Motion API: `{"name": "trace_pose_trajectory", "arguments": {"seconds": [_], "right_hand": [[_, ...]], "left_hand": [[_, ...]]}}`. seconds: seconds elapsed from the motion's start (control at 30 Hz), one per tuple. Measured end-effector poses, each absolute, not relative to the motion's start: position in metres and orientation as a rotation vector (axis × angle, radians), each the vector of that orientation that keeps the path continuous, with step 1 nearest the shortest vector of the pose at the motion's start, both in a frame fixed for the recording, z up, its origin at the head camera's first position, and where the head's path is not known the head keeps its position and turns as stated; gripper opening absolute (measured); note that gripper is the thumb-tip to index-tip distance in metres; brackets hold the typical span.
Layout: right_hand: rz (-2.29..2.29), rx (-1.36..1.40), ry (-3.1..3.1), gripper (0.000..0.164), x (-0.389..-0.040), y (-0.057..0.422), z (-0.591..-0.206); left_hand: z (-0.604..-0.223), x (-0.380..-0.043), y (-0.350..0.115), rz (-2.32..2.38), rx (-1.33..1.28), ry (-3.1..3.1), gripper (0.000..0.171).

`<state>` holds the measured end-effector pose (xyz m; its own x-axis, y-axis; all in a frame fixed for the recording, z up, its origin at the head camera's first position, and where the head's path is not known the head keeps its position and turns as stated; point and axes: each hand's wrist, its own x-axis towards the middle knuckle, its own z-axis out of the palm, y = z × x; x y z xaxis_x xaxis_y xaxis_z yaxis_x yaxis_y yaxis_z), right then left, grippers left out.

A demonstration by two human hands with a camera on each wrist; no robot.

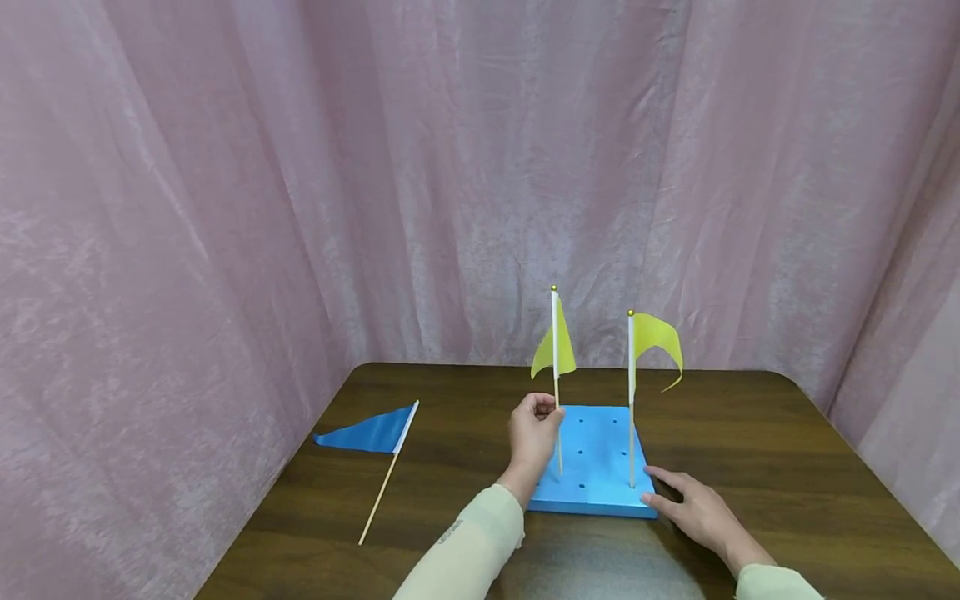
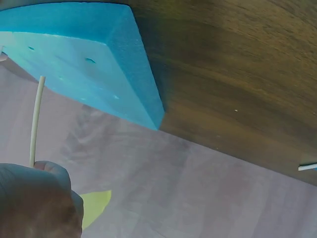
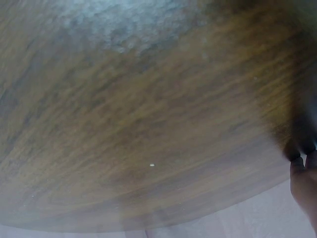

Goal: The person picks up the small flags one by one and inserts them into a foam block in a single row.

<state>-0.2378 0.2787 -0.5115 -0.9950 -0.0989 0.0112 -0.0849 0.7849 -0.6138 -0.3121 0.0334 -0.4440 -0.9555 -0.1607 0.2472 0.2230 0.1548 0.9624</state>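
My left hand (image 1: 534, 433) pinches the thin wooden stick (image 2: 35, 121) of a yellow pennant flag (image 1: 565, 350), held nearly upright over the left part of a light blue board (image 1: 600, 471) with small holes. In the left wrist view the stick's lower end shows; whether it touches the board I cannot tell. A second yellow flag (image 1: 657, 332) stands upright near the board's front right corner. Beside that corner, my right hand (image 1: 701, 512) has thumb and fingers extended against the board's right edge. Only part of the right hand's fingers (image 3: 303, 186) appears in the right wrist view.
A blue pennant flag (image 1: 375, 431) lies on the brown wooden table (image 1: 450, 492) to the left of the board. Pink curtains (image 1: 480, 183) hang behind the table and along its sides.
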Motion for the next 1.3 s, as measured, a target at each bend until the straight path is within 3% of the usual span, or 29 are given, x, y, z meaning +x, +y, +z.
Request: {"name": "trace_pose_trajectory", "arguments": {"seconds": [1.3], "right_hand": [[-1.032,-0.127,2.94,0.07,-0.237,0.276,-0.511]], "left_hand": [[-0.459,-0.298,0.049,-1.995,-0.18,-2.156,0.01]]}}
